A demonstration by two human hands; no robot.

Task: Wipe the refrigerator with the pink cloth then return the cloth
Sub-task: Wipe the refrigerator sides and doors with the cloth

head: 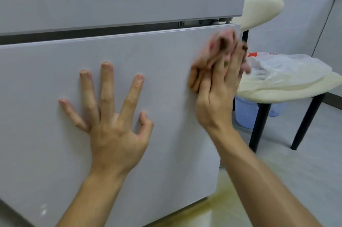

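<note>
1. The refrigerator fills the view; both hands lie on its lower front.
2. The left hand rests splayed, holding nothing; the right hand, blurred, presses with fairly straight fingers.
3. The pink cloth sits bunched under the right hand, near the front's right edge.

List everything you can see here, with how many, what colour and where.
fridge: one, pale grey, fills the left, upper and lower doors
hinge: one, metal, in the gap between the doors, at right
cloth: one, pink, bunched against the lower door near its upper right corner
chair: one, cream seat and back, black legs, right of the fridge
bag: one, white plastic with red print, on the chair seat
bucket: one, pale blue, on the floor under the chair
floor: pale tiles, lower right
left hand: fingers spread, flat on the lower door
right hand: presses the cloth to the door, blurred
</note>
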